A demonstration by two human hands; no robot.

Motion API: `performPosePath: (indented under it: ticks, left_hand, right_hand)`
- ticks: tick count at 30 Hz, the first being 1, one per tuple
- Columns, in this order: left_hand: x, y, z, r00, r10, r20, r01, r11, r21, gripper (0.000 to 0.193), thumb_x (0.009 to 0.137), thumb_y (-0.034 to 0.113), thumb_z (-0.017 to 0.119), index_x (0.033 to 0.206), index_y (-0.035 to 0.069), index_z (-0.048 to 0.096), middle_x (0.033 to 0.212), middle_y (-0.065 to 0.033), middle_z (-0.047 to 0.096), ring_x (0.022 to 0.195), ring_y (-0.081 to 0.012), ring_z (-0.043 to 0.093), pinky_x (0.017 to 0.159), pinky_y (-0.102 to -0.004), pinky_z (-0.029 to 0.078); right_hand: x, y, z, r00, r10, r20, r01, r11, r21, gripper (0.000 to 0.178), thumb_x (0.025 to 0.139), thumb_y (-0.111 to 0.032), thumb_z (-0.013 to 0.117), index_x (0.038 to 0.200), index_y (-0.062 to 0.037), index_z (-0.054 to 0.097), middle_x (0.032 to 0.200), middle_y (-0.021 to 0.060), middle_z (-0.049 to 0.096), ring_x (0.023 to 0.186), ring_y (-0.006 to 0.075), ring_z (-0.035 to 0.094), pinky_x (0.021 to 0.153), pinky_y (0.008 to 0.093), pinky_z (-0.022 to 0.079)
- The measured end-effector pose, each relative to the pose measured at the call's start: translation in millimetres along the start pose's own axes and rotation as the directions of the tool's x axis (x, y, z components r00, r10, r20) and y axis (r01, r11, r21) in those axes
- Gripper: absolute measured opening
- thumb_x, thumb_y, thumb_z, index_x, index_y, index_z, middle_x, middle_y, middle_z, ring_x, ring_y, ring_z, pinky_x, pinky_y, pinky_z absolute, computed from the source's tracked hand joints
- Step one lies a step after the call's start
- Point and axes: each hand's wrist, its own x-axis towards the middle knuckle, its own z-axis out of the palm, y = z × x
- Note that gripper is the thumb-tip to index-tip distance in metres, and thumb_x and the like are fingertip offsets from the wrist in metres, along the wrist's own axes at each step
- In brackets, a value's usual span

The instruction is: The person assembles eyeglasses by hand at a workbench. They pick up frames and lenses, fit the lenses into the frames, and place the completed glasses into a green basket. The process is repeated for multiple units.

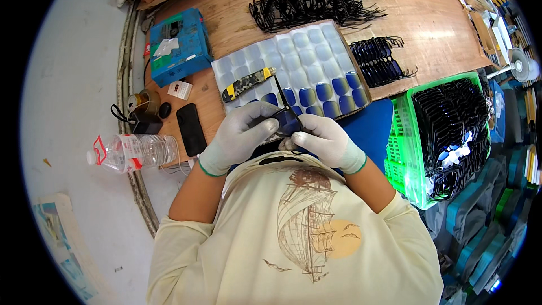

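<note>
Both my hands wear pale gloves with green cuffs and meet in front of my body. Between them is a pair of dark-framed glasses [290, 121], one temple pointing up and away from me. My left hand [247, 130] is closed on the left side of the glasses, thumb in front. My right hand [324, 136] pinches the right side. Just beyond lies a tray of lenses [307, 56], pale in the far rows and dark blue in the near right ones. Across the tray's left part rests a yellow-and-black box cutter [248, 83].
Black frames [316, 5] pile up at the far side, with a row of dark glasses [381, 61] nearer. A green basket [418, 192] full of glasses stands right. Leftward are a blue box [179, 45], a phone [191, 130] and a large plastic bottle [147, 151] at the table edge.
</note>
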Motion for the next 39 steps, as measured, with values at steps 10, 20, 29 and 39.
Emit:
performPosePath:
  ticks: [10,20,29,39]
  left_hand:
    - [3.8,-3.0,18.1,0.960,0.245,-0.134,-0.186,0.919,0.348,0.021,0.095,0.013,0.067,0.105,-0.005,0.071,0.086,-0.0120,0.066,0.079,-0.0181,0.063,0.073,-0.0310,0.050]
    - [5.0,0.9,20.1,0.981,0.178,-0.080,-0.158,0.965,0.209,0.020,0.098,0.017,0.067,0.096,-0.003,0.070,0.083,-0.0050,0.062,0.076,-0.0112,0.056,0.068,-0.0279,0.046]
    - [13.5,-19.1,15.5,0.995,0.017,-0.094,-0.007,0.995,0.103,0.028,0.103,0.025,0.063,0.092,0.000,0.066,0.079,0.0003,0.059,0.076,-0.0064,0.051,0.068,-0.0247,0.045]
    - [5.6,28.0,37.9,0.952,0.284,-0.113,-0.211,0.877,0.432,0.017,0.096,0.014,0.066,0.105,-0.001,0.065,0.083,-0.0154,0.068,0.075,-0.0275,0.069,0.068,-0.0362,0.054]
  right_hand:
    - [-1.8,3.4,12.5,0.949,-0.200,-0.244,0.164,0.973,-0.162,0.022,0.102,-0.013,0.055,0.100,0.0056,0.067,0.081,0.0135,0.072,0.074,0.0207,0.071,0.072,0.0320,0.055]
    - [2.3,0.7,-0.8,0.945,-0.252,-0.207,0.173,0.925,-0.337,0.023,0.097,-0.017,0.062,0.084,0.0016,0.066,0.067,0.0128,0.064,0.060,0.0260,0.065,0.059,0.0357,0.050]
    - [3.5,-1.8,2.2,0.947,-0.248,-0.205,0.135,0.885,-0.445,0.020,0.097,-0.016,0.062,0.086,0.0007,0.065,0.065,0.0164,0.058,0.059,0.0333,0.059,0.058,0.0396,0.047]
    - [-3.9,-29.2,5.1,0.893,-0.348,-0.285,0.242,0.905,-0.350,0.014,0.096,-0.008,0.061,0.102,0.0033,0.065,0.076,0.0137,0.071,0.067,0.0251,0.071,0.063,0.0327,0.056]
